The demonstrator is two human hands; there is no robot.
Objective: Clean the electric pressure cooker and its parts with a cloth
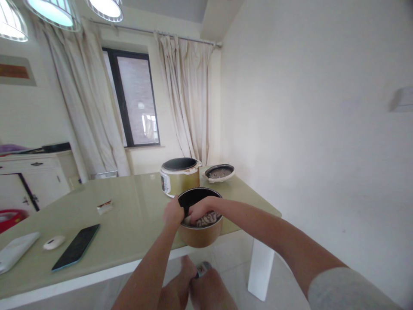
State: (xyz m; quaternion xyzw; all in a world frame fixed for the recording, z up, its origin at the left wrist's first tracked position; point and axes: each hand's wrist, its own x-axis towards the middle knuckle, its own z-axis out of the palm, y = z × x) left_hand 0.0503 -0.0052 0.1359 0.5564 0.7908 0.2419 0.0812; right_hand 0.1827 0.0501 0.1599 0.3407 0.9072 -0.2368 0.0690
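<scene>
A round inner pot (pixel 200 237), golden-brown outside and dark inside, is tilted toward me at the table's front edge. My left hand (pixel 173 212) grips its left rim, fingers wrapped over the edge. My right hand (pixel 201 209) reaches down inside the pot, pressing a patterned grey-and-white cloth (pixel 207 219) against the inner wall; its fingertips are partly hidden by the cloth. Just behind stands the pressure cooker body (pixel 185 178), gold with a white rim and a label panel, its top uncovered. Beside it the cooker lid (pixel 220 172) lies with its underside up.
On the left of the green-topped table (pixel 135 215) lie a dark phone (pixel 76 247), a white mouse (pixel 54 243), a white flat object (pixel 17 252) and a small packet (pixel 105 207). A wall (pixel 306 129) rises to the right. My legs are below the table edge.
</scene>
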